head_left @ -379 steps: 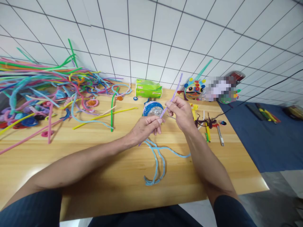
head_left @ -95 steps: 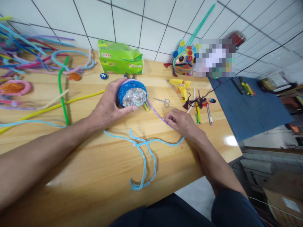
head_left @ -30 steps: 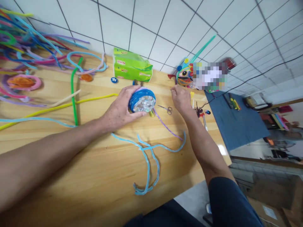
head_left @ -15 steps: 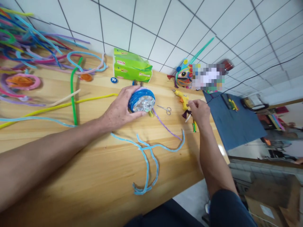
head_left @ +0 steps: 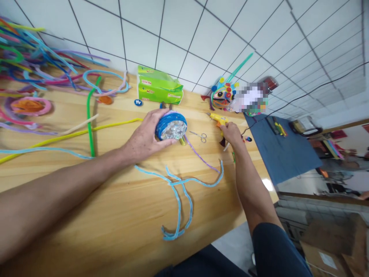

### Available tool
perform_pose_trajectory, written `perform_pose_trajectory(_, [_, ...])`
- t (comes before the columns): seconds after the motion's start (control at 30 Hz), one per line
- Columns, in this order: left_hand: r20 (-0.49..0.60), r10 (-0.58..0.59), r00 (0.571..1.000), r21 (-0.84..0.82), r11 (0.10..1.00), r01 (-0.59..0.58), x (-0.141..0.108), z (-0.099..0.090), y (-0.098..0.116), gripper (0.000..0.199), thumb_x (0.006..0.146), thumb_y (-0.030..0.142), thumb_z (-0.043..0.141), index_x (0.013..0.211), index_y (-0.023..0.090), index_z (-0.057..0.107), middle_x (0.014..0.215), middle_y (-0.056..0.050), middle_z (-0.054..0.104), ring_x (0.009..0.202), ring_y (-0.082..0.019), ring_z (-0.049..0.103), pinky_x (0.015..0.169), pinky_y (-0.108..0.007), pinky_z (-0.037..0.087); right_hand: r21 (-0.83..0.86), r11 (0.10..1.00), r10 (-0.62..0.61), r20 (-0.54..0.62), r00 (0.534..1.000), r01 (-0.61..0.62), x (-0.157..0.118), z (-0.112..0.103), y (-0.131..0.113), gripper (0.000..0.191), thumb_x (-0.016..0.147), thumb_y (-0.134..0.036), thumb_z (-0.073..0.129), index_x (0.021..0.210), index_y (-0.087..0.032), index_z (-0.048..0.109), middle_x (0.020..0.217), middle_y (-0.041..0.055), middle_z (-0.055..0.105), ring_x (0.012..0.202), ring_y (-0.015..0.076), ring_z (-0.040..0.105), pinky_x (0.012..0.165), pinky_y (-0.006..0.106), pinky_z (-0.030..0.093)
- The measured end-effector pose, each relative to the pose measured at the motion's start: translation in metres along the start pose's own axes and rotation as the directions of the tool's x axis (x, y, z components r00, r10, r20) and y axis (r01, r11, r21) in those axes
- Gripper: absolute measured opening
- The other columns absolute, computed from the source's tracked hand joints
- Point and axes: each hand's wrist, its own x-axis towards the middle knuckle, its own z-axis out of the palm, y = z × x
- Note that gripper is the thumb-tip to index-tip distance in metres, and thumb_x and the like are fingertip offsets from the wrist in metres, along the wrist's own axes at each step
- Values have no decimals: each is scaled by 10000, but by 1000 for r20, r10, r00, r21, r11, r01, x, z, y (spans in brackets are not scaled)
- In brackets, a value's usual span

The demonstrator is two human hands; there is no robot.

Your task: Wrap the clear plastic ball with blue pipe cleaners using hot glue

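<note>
My left hand (head_left: 147,132) is closed around a round object wrapped in blue pipe cleaner (head_left: 172,127), whose silvery, glittery face is turned toward me. A thin purple pipe cleaner (head_left: 200,154) trails from beneath it. On the right, my right hand (head_left: 232,134) has its fingers around the handle of a yellow glue gun (head_left: 218,117), its nozzle pointing left. Small scissors (head_left: 200,136) lie between the two hands. In front of them, light blue pipe cleaners (head_left: 179,200) are spread on the wood.
A green tissue pack (head_left: 160,85) stands by the tiled wall, with a blue button (head_left: 138,102) near it. Many coloured pipe cleaners (head_left: 37,69) are heaped at the left. A decorated figure (head_left: 221,95) stands behind the glue gun; a dark cord (head_left: 305,90) runs rightward.
My right hand has moved slightly left and closed around the glue gun's handle, and the gun has tilted a little. My left hand keeps its hold on the blue-wrapped object.
</note>
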Motion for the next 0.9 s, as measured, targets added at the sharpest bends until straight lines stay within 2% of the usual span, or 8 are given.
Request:
perform_pose_trajectory(0.13, [-23, 24, 999, -2, 1000, -24, 0, 1, 0, 916, 832, 421, 939, 1606, 250, 480, 1609, -148, 592, 1530, -376, 574, 1322, -588, 483, 153, 988, -4, -59, 998, 13, -5, 0, 5, 315, 971, -392, 558, 1212, -201, 628, 1149, 161, 787, 1089, 310, 726, 983, 460, 570])
perform_pose_trajectory(0.2, [-28, 33, 999, 0, 999, -33, -1, 1, 0, 919, 835, 423, 940, 1609, 245, 477, 1610, -151, 592, 1531, -371, 575, 1322, -577, 485, 288, 953, -74, -90, 993, 97, -11, -4, 6, 394, 968, -444, 579, 1293, -222, 580, 1135, 111, 787, 1028, 275, 737, 939, 435, 587])
perform_pose_trajectory(0.27, [-20, 26, 999, 7, 1000, -26, 0, 1, 0, 923, 838, 440, 938, 1612, 245, 475, 1614, -152, 591, 1535, -371, 573, 1325, -576, 482, 383, 894, -194, -137, 971, 233, -17, -11, 5, 409, 942, -498, 631, 1262, -245, 602, 1116, 86, 789, 999, 271, 737, 926, 435, 586])
perform_pose_trajectory(0.33, [-7, 5, 1000, 18, 1000, -5, 0, 0, -1, 929, 835, 471, 936, 1613, 256, 476, 1622, -147, 589, 1542, -379, 567, 1329, -592, 473, 355, 868, -307, -163, 938, 346, -23, -20, 2, 360, 920, -517, 666, 1162, -250, 664, 1103, 91, 793, 1000, 294, 730, 939, 456, 570])
perform_pose_trajectory(0.43, [3, -5, 1000, 22, 1000, 5, 0, -1, -1, 933, 832, 523, 928, 1610, 269, 481, 1625, -147, 590, 1551, -394, 557, 1329, -614, 467, 195, 898, -370, -148, 917, 394, -30, -31, -4, 305, 933, -481, 653, 1105, -240, 722, 1111, 114, 800, 1031, 329, 726, 952, 471, 546])
perform_pose_trajectory(0.57, [6, -17, 1000, 23, 1000, 17, 0, -2, 0, 938, 834, 555, 912, 1615, 271, 478, 1624, -148, 591, 1539, -399, 565, 1326, -627, 465, 109, 909, -386, -144, 911, 403, -33, -34, -9, 290, 950, -435, 627, 1122, -229, 739, 1138, 135, 805, 1063, 340, 723, 930, 453, 534])
perform_pose_trajectory(0.73, [8, -38, 999, 23, 999, 38, 0, -4, 3, 913, 837, 569, 907, 1600, 286, 493, 1610, -135, 600, 1518, -396, 584, 1322, -614, 474, 115, 915, -373, -122, 920, 386, -36, -33, -11, 240, 959, -415, 624, 1092, -241, 723, 1097, 111, 812, 990, 305, 716, 886, 414, 526])
perform_pose_trajectory(0.9, [10, -44, 999, 38, 998, 44, -1, -4, 3, 935, 830, 577, 907, 1614, 295, 482, 1635, -123, 583, 1529, -391, 566, 1332, -615, 460, 124, 922, -355, -113, 928, 367, -38, -33, -13, 235, 953, -412, 635, 1088, -241, 721, 1092, 108, 804, 991, 308, 715, 871, 411, 515])
